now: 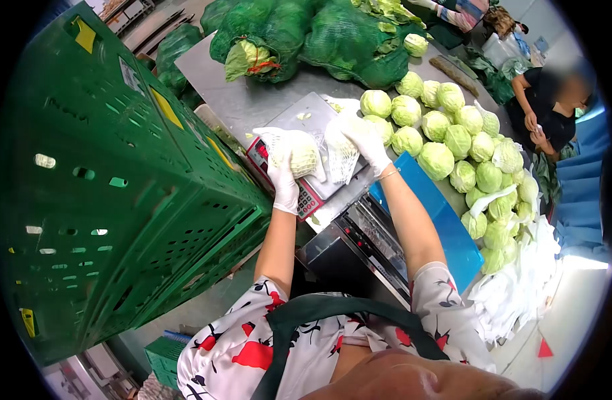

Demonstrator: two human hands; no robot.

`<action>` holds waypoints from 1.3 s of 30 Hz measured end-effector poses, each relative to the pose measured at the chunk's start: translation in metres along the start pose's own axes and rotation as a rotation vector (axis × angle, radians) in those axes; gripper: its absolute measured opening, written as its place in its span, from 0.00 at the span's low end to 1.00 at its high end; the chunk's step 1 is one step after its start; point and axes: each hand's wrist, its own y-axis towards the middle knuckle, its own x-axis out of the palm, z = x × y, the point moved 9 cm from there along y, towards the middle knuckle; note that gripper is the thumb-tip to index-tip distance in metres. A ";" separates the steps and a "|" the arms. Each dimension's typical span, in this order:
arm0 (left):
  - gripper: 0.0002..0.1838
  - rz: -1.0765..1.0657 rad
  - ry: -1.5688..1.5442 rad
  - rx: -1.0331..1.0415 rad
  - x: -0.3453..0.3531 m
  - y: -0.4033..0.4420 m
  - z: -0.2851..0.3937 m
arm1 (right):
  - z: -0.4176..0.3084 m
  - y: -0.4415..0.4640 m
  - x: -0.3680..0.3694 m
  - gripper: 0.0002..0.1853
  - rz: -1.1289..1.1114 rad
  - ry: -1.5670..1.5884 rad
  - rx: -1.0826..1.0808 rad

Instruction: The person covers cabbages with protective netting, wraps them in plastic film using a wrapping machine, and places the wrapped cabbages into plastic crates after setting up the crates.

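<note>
My left hand (284,179), in a white glove, is closed around the side of a cabbage (304,155) partly covered by white foam netting. It is over the red-edged digital scale (310,200). My right hand (368,139), gloved too, grips a white foam net (342,155) whose loose end hangs down over the scale's right side. Whether a cabbage sits inside that net, I cannot tell. Small leaf scraps lie on the scale's metal plate (304,117).
Loose cabbages (458,141) are heaped to the right, beside white foam nets (512,287). Green mesh sacks (352,43) lie at the back. Stacked green crates (132,180) rise on the left. Nearer me stands a black machine (359,243) with a blue panel (429,220). A person (542,107) sits at right.
</note>
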 end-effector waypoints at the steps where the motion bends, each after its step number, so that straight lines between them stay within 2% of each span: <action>1: 0.28 -0.025 -0.111 -0.075 -0.004 0.002 -0.006 | 0.001 0.005 0.003 0.41 -0.006 -0.114 0.004; 3: 0.29 -0.077 -0.334 -0.230 -0.006 0.002 -0.013 | 0.000 0.003 0.002 0.45 0.025 -0.297 0.004; 5: 0.33 -0.195 -0.352 -0.298 0.019 -0.012 0.006 | -0.019 -0.011 -0.012 0.49 0.104 -0.437 -0.014; 7: 0.34 -0.281 -0.320 -0.336 0.046 -0.037 0.025 | -0.066 -0.044 -0.037 0.46 0.154 -0.166 -0.105; 8: 0.36 -0.355 -0.151 -0.305 0.073 -0.058 0.046 | -0.088 -0.067 -0.039 0.40 0.081 0.149 -0.058; 9: 0.38 -0.514 -0.057 -0.320 0.091 -0.075 0.045 | -0.110 -0.093 -0.043 0.36 -0.002 0.274 -0.040; 10: 0.31 -0.543 -0.068 -0.435 0.119 -0.100 0.047 | -0.111 -0.120 -0.045 0.36 -0.085 0.549 0.033; 11: 0.32 -0.673 -0.071 -0.430 0.136 -0.115 0.028 | -0.118 -0.147 -0.052 0.39 -0.117 0.596 -0.031; 12: 0.35 -0.801 0.084 -0.392 0.156 -0.133 0.017 | -0.125 -0.170 -0.078 0.43 -0.004 0.064 -0.214; 13: 0.40 -0.944 0.059 -0.378 0.177 -0.156 0.012 | -0.132 -0.196 -0.088 0.42 0.114 0.031 -0.184; 14: 0.45 -1.020 0.163 -0.353 0.191 -0.179 0.001 | -0.113 -0.217 -0.110 0.39 0.189 0.095 -0.075; 15: 0.51 -1.084 0.242 -0.231 0.192 -0.196 -0.045 | -0.078 -0.238 -0.137 0.35 0.251 0.100 -0.016; 16: 0.49 -1.152 0.454 -0.193 0.203 -0.218 -0.053 | -0.048 -0.261 -0.159 0.30 0.381 0.210 0.028; 17: 0.48 -1.172 0.497 -0.313 0.208 -0.238 -0.073 | -0.021 -0.283 -0.172 0.28 0.479 0.366 0.074; 18: 0.49 -1.210 0.582 -0.299 0.216 -0.255 -0.074 | -0.009 -0.303 -0.177 0.28 0.547 0.415 0.125; 19: 0.51 -1.272 0.801 -0.175 0.219 -0.268 -0.087 | 0.000 -0.321 -0.183 0.28 0.618 0.465 0.175; 21: 0.53 -1.390 0.988 -0.224 0.215 -0.290 -0.114 | 0.029 -0.353 -0.196 0.28 0.673 0.078 0.330; 24: 0.55 -1.463 1.119 -0.047 0.222 -0.301 -0.110 | 0.029 -0.372 -0.210 0.30 0.675 -0.238 0.291; 25: 0.52 -1.433 1.081 -0.004 0.220 -0.300 -0.108 | 0.021 -0.378 -0.211 0.30 0.684 -0.343 0.292; 27: 0.47 -1.254 0.819 0.261 0.204 -0.282 -0.110 | 0.031 -0.404 -0.219 0.31 0.805 -0.367 0.265; 29: 0.44 -1.183 0.903 0.293 0.187 -0.256 -0.049 | 0.002 -0.430 -0.220 0.30 0.884 -0.401 0.239; 31: 0.46 -1.173 1.365 0.433 0.168 -0.235 -0.011 | -0.027 -0.469 -0.220 0.31 0.957 -0.820 0.230; 33: 0.46 -1.082 1.613 0.659 0.127 -0.227 -0.009 | -0.014 -0.506 -0.212 0.30 0.945 -1.231 0.385; 34: 0.47 -1.113 1.603 0.746 0.118 -0.233 -0.007 | -0.001 -0.512 -0.203 0.31 0.919 -1.292 0.474; 35: 0.47 -1.120 1.603 0.742 0.114 -0.233 -0.012 | 0.012 -0.513 -0.190 0.32 0.861 -1.393 0.537; 37: 0.47 -1.137 1.598 0.731 0.118 -0.242 -0.021 | 0.027 -0.498 -0.171 0.32 0.797 -1.337 0.631; 39: 0.45 -1.140 1.695 0.671 0.116 -0.239 -0.044 | 0.046 -0.490 -0.173 0.23 0.811 -1.067 0.539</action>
